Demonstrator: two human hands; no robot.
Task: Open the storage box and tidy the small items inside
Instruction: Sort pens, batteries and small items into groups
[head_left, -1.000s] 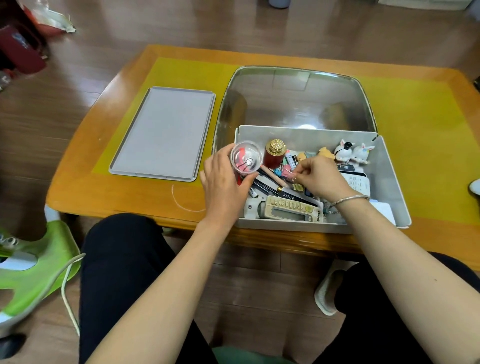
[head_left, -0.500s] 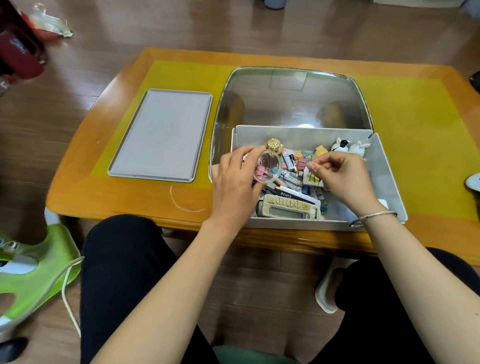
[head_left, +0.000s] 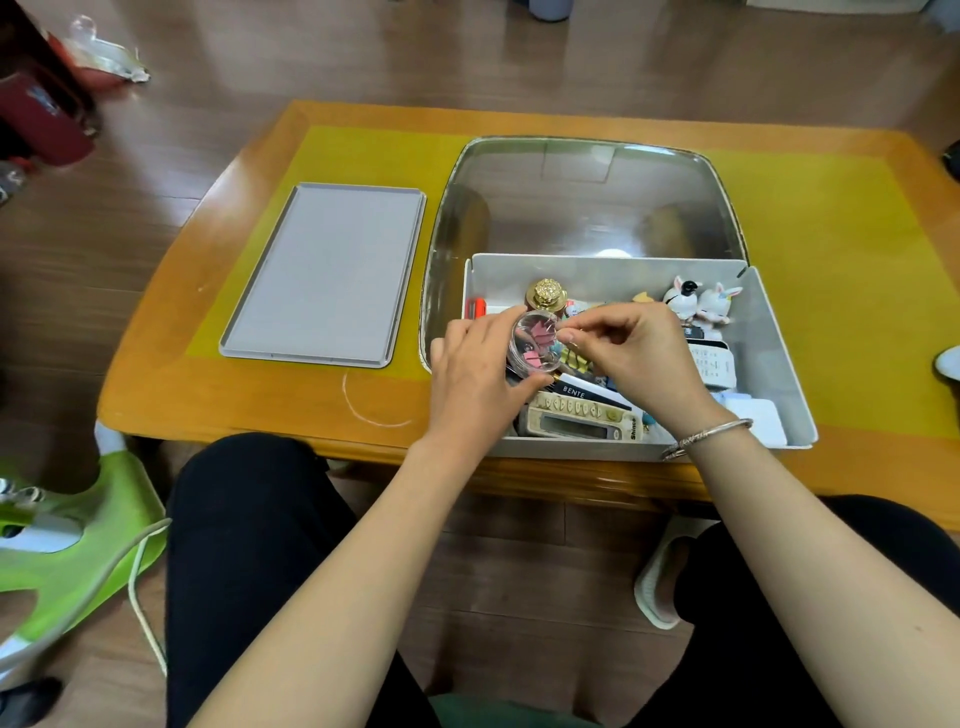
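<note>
The grey storage box (head_left: 779, 364) stands open at the table's near edge, full of small items. Its grey lid (head_left: 322, 275) lies flat to the left. My left hand (head_left: 478, 379) holds a small clear round container (head_left: 535, 343) with pink clips inside, tilted over the box's left part. My right hand (head_left: 639, 353) pinches a small item at the container's mouth; the item is too small to identify. Inside the box I see a gold-topped bottle (head_left: 545, 293), two rabbit figurines (head_left: 698, 304), a beige remote (head_left: 576, 421) and a white remote (head_left: 714, 366).
A clear glass panel (head_left: 587, 197) is set into the yellow tabletop (head_left: 831, 234) behind the box. A green plastic stool (head_left: 67, 535) with a white cord stands on the floor at the left. My knees sit under the table's near edge.
My right hand has lifted a small item out of the box and brought it left to the clear container. My left hand has tilted the container toward it.
</note>
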